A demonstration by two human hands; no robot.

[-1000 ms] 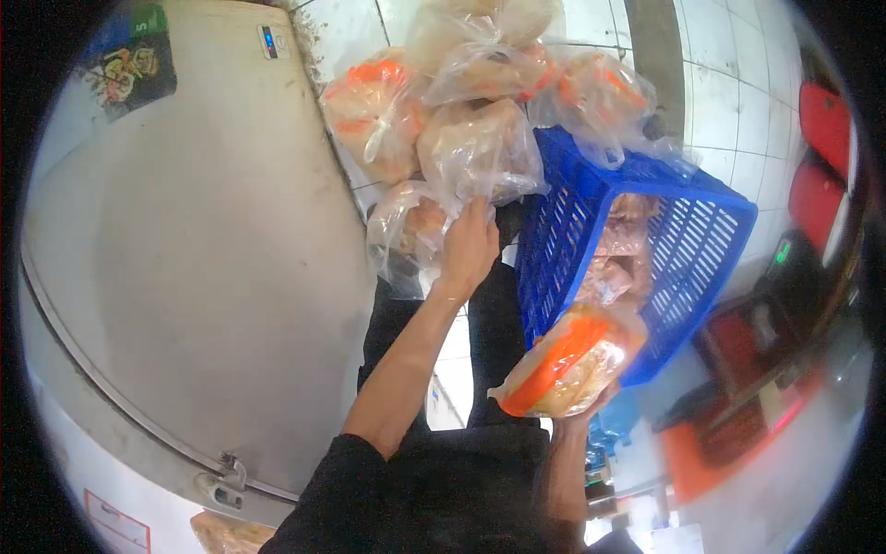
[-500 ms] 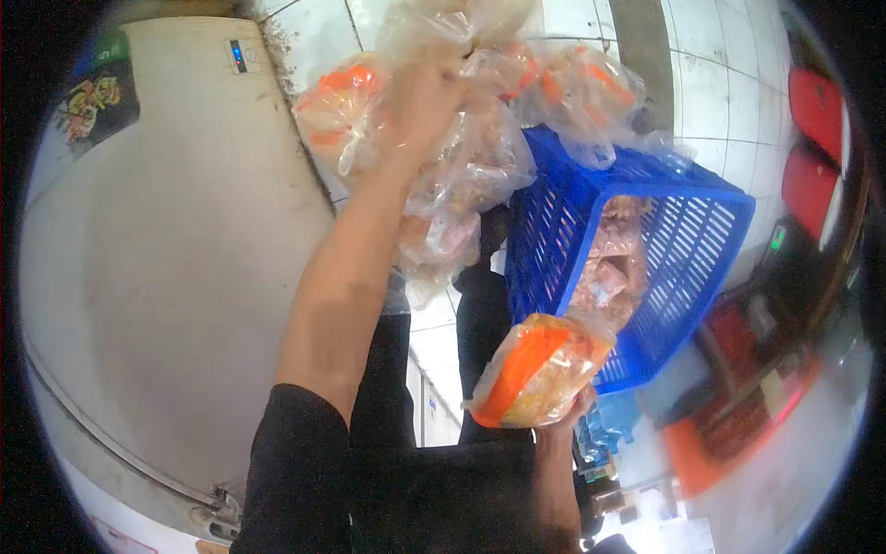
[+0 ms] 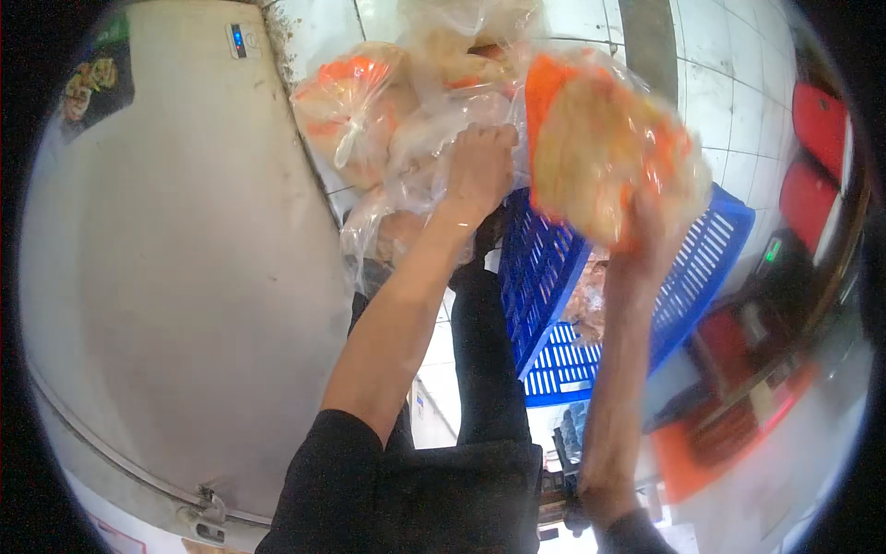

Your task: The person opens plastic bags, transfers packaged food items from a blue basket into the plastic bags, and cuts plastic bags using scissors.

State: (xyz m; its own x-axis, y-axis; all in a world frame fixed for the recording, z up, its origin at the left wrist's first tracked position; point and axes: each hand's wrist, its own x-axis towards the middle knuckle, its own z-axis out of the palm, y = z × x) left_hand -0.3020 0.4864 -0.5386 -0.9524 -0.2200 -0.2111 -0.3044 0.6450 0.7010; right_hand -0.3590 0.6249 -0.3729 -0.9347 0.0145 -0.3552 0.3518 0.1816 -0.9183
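Note:
My right hand (image 3: 643, 226) holds up a clear plastic pack with an orange band and pale yellowish contents (image 3: 600, 152); it is blurred and covers part of the blue crate (image 3: 544, 268). The fingers of my left hand (image 3: 484, 166) are closed on the thin film of a large clear plastic bag (image 3: 434, 138), left of the pack. Against that bag rests a knotted clear bag with orange-marked packs (image 3: 355, 111). Inside the crate lie pinkish packs in clear wrap (image 3: 588, 300), partly hidden by my right forearm.
A large whitish freezer lid (image 3: 175, 258) with a small blue display fills the left side. White tiles (image 3: 720, 102) cover the floor ahead. Red chairs (image 3: 812, 198) stand at the far right, and an orange object (image 3: 692, 462) lies lower right.
My right hand has lifted the orange-banded pack from beside the crate's near edge up and forward over the crate. My left hand has shifted right and slightly nearer, among the clear bags.

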